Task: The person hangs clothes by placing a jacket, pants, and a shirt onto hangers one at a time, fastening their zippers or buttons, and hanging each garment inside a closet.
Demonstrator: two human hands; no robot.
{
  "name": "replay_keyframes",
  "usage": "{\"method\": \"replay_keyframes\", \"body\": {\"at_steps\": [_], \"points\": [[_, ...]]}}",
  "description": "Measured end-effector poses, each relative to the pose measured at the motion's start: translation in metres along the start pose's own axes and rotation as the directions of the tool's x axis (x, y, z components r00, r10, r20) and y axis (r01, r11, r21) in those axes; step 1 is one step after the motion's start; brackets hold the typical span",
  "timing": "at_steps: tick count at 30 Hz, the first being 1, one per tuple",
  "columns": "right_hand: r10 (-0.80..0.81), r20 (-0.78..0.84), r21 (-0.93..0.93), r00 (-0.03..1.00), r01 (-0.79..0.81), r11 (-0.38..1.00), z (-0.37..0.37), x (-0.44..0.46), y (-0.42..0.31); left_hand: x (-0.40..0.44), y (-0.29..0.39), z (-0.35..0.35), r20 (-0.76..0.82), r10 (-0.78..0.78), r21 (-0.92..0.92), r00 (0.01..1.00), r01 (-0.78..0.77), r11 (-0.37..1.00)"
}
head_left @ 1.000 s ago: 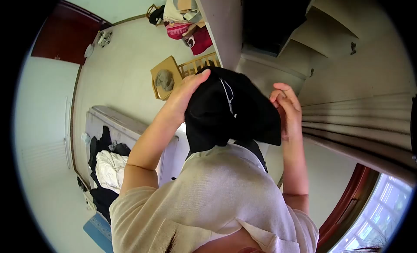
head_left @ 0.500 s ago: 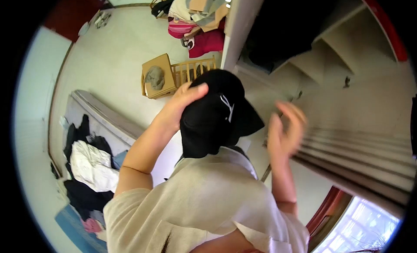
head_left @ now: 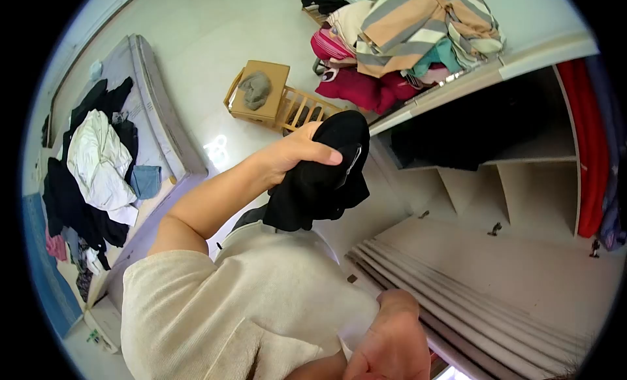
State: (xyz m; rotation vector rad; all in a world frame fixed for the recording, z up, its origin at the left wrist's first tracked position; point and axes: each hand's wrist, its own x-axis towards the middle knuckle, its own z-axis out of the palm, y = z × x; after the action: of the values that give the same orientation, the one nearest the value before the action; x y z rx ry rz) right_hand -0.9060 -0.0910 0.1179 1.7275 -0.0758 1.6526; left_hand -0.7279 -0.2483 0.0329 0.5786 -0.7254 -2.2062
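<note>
A soft black hat (head_left: 307, 196) with a thin white embroidered mark hangs in front of my chest. My left hand (head_left: 308, 151) is closed on it, the thumb lying over its near side and the fingers hidden behind the fabric. My right hand (head_left: 390, 346) is apart from the hat, raised at the lower edge of view close to my collar. Its wrist is bent and its fingers run out of the picture, so what they do is hidden.
To the right stands an open wardrobe with shelf dividers (head_left: 535, 194), dark cloth and red hanging garments (head_left: 579, 151). A cardboard box (head_left: 271, 73) with a grey cloth (head_left: 255, 91) sits on a wooden rack. Clothes lie piled on the bed (head_left: 160, 112) and at the back.
My right hand has dropped from beside the hat to near my collar. My left hand keeps hold of the hat, which has turned. The view has swung toward the wardrobe.
</note>
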Motion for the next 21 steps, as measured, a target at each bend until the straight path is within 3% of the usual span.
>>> {"method": "replay_keyframes", "body": {"at_steps": [6, 11, 21], "points": [[0.005, 0.002, 0.083, 1.000, -0.006, 0.996, 0.003, 0.002, 0.006, -0.011, 0.005, 0.001, -0.126, 0.110, 0.137, 0.986, -0.093, 0.986], [-0.011, 0.054, 0.086, 0.998, 0.007, 0.996, 0.003, 0.010, 0.028, -0.012, -0.005, -0.005, -0.077, 0.104, 0.163, 0.992, -0.090, 0.983], [-0.049, -0.056, 0.001, 0.997, 0.049, 0.999, 0.001, 0.011, 0.051, 0.008, -0.039, -0.008, -0.076, -0.083, 0.145, 0.994, 0.093, 0.985]]}}
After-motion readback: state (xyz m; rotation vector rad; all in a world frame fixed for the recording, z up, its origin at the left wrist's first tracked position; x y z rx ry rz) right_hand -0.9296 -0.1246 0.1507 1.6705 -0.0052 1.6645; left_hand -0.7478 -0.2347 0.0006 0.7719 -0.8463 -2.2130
